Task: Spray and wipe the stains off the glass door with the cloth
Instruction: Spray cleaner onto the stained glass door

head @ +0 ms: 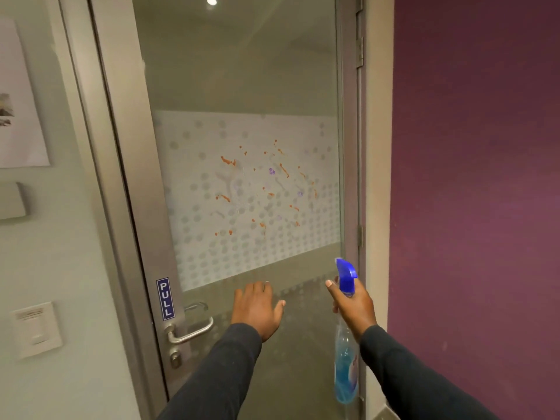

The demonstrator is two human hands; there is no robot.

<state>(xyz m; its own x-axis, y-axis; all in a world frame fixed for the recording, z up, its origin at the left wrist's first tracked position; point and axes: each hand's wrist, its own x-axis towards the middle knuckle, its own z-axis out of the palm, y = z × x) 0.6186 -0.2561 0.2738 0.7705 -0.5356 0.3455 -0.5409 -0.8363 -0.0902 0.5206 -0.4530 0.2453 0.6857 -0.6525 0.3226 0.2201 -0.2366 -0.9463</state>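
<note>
- Glass door (242, 71): closed in a metal frame, with a frosted dotted band (212, 253) across its middle.
- Stains (285, 171): orange streaks and a few purple spots, scattered over the centre and right of the band, well above both hands.
- Left hand (257, 307): fingers straight and spread, nothing held, palm turned to the glass just below the band. Whether the glass is actually touched cannot be told.
- Right hand (354, 310): wrapped round the neck of the spray bottle (345, 368), forefinger raised beside the blue trigger head (345, 272). The bottle is held upright near the hinge edge, its blue liquid partly used.
- Cloth: not seen in the head view.
- Step judged in hand: spraying.
- For a good result, the bottle is best lifted to the height of the stains and the nozzle squared to the glass.
- Short bursts are advised from the top marks downward, so that runs are caught by the wipe.
- The free hand is best kept out of the mist.
- Door handle (191, 331) and PULL sticker (165, 298): best left unsprayed.
</note>
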